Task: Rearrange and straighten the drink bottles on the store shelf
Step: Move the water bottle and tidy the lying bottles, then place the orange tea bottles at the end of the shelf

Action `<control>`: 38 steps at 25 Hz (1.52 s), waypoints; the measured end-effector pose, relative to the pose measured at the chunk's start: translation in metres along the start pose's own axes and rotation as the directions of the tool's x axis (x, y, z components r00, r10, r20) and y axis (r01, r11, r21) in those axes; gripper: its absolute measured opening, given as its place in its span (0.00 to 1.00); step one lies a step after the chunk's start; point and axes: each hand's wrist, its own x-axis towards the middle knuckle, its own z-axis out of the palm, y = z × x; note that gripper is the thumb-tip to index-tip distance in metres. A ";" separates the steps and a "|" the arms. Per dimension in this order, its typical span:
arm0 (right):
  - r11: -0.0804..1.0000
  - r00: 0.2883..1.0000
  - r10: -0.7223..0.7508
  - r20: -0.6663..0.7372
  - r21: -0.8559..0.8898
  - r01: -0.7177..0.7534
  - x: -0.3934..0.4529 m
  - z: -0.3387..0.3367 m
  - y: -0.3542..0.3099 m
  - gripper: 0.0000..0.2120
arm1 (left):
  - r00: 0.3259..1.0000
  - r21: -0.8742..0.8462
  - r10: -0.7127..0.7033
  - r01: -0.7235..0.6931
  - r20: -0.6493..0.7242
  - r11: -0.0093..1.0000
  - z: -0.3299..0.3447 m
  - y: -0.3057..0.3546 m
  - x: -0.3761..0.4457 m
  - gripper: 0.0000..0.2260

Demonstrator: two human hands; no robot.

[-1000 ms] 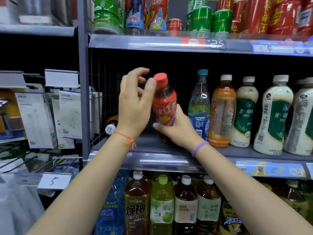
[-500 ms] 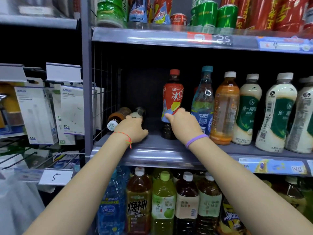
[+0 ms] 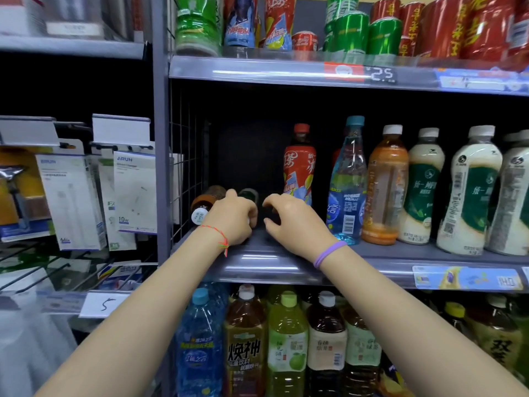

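A red-labelled tea bottle [image 3: 299, 167] stands upright on the middle shelf [image 3: 286, 267], free of both hands. To its left two bottles lie on their sides: a brown one with a white cap [image 3: 203, 203] against the wire side panel, and a dark one [image 3: 248, 194] beside it. My left hand [image 3: 232, 217] curls over the front end of the dark lying bottle and hides most of it. My right hand [image 3: 292, 217] hovers just right of it, in front of the red bottle's base, fingers bent and spread around nothing.
Right of the red bottle stand a blue bottle [image 3: 347, 181], an orange one [image 3: 385, 187] and several white milk-tea bottles [image 3: 469, 193]. Cans and bottles fill the top shelf [image 3: 286, 70]. More bottles [image 3: 286, 345] stand below. Hanging charger packs [image 3: 134, 193] are at left.
The red bottle was stood upright on the shelf and released. My right hand left it and moved left. My left hand dropped from the cap onto the dark lying bottle.
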 end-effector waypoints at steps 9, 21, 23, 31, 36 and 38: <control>0.826 0.962 0.152 -0.226 0.563 0.002 0.011 -0.009 -0.027 0.27 | 0.543 -0.258 0.130 -0.579 -0.830 0.774 -0.064 0.012 -0.034 0.08; 0.921 0.900 0.350 -0.261 -0.078 -0.381 0.018 -0.009 -0.029 0.36 | 0.948 0.241 -0.273 0.230 0.161 0.943 -0.012 -0.044 -0.008 0.21; 0.878 0.898 0.377 -0.228 -0.220 -0.424 0.010 -0.011 -0.030 0.34 | 0.960 0.290 -0.237 0.186 0.152 0.939 -0.013 -0.042 -0.007 0.18; 0.986 0.839 -0.117 -0.531 -0.161 0.036 0.000 -0.016 -0.043 0.10 | 0.940 0.285 0.094 0.003 -0.327 0.958 -0.025 -0.011 -0.036 0.10; 0.875 0.987 -0.029 -0.158 0.473 0.101 0.003 -0.003 -0.063 0.23 | 0.556 0.244 0.256 -0.098 -0.791 0.965 -0.063 -0.004 -0.040 0.13; 0.776 0.997 0.034 -0.073 0.630 0.019 0.004 0.000 -0.071 0.28 | 0.469 0.233 0.303 -0.204 -0.829 0.951 -0.076 -0.003 -0.039 0.16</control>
